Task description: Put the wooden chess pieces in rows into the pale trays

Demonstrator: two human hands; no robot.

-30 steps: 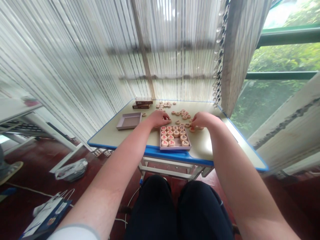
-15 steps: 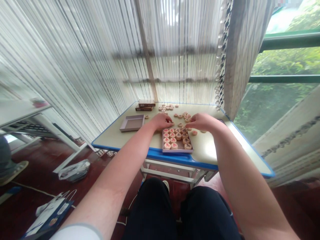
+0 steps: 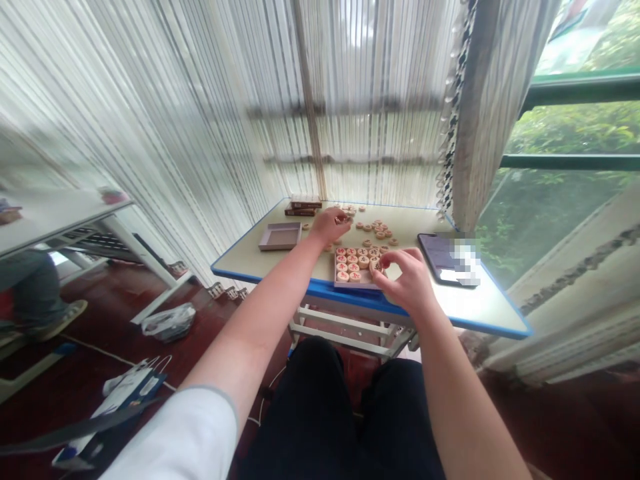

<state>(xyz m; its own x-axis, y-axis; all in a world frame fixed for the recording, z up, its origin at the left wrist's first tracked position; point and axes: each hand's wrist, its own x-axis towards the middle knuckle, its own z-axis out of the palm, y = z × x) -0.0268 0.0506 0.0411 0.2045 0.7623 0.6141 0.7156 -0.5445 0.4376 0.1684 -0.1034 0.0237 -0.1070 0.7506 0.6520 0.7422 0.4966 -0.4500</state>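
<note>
"While both hands are over the table (image 3: 475, 310), what does each one hold?"

"My right hand (image 3: 407, 277) pinches one round piece (image 3: 377, 265) between thumb and finger, at the right side of the open box (image 3: 367, 279). My left hand (image 3: 331, 228) curls among the far pieces; whether it grips one, I cannot tell."

"How many are boxed?"

"Eight pieces (image 3: 353, 267) fill the two left columns, four in each. My fingers hide part of the rightmost column, so I can't give a total. The loose pieces (image 3: 381, 235) crowd too closely to count."

"Anything else?"

"One shallow tray (image 3: 281, 235), two stacked cartons (image 3: 303, 203), one phone (image 3: 440, 257), partly blurred. The tabletop is pale, edged in blue; a striped curtain (image 3: 215, 87) hangs behind it, above a dark red floor (image 3: 210, 373)."
</note>
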